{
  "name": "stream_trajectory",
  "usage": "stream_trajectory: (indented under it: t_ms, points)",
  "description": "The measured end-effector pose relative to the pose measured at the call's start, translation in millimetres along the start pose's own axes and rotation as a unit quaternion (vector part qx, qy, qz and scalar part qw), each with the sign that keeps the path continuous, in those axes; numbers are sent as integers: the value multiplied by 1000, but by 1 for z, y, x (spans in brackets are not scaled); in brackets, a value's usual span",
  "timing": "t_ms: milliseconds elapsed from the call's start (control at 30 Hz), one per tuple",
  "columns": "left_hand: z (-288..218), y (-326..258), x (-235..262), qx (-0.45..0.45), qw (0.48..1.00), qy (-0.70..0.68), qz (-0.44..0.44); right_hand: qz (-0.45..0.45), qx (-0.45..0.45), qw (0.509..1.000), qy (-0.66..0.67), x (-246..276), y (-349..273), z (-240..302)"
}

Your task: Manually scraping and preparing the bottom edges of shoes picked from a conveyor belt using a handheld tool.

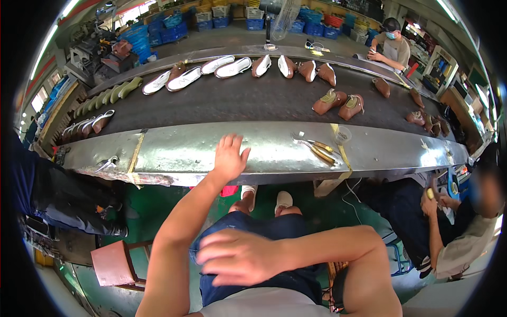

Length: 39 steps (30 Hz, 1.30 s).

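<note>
My left hand (pixel 229 157) lies flat on the bare metal ledge (pixel 185 148) at the front of the bench, its fingers stretched out and nothing under them that I can see. Across my lap, over the dark blue shorts (pixel 227 230), my right hand (pixel 237 258) hangs with fingers apart and holds nothing; motion blurs it somewhat. To the right of my left hand, pincers with yellowish handles (pixel 320 152) rest on the ledge. A small clear cup (pixel 343 134) stands beside them.
Beyond the ledge, a dark belt (pixel 222 105) carries brown shoes (pixel 351 106), white-lined shoe uppers (pixel 185 79) and green ones (pixel 129 87). A co-worker (pixel 393 47) is across the belt; others sit right and stand left. A stool (pixel 113 263) is at lower left.
</note>
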State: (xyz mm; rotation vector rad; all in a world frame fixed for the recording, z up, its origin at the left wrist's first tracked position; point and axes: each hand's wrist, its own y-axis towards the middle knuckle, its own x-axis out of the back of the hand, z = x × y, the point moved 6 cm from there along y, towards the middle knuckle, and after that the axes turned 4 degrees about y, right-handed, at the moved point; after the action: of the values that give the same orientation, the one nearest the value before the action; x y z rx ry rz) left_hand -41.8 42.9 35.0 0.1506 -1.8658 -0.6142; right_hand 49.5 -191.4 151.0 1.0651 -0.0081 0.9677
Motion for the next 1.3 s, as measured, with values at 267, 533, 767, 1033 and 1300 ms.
stream_trajectory:
  t_ms: [267,533,767,1033,1300]
  points:
    - [9,27,-54,148,971,73,172,35,122,976,176,-48,85,44]
    - [9,24,-54,146,973,87,159,90,141,976,143,-67,87,26]
    - [13,24,-52,156,970,92,162,217,57,965,137,-74,82,17]
    - [9,24,-50,150,970,98,164,61,118,975,178,-48,93,42]
    - [10,25,-49,150,967,103,176,-34,149,976,155,-38,91,39]
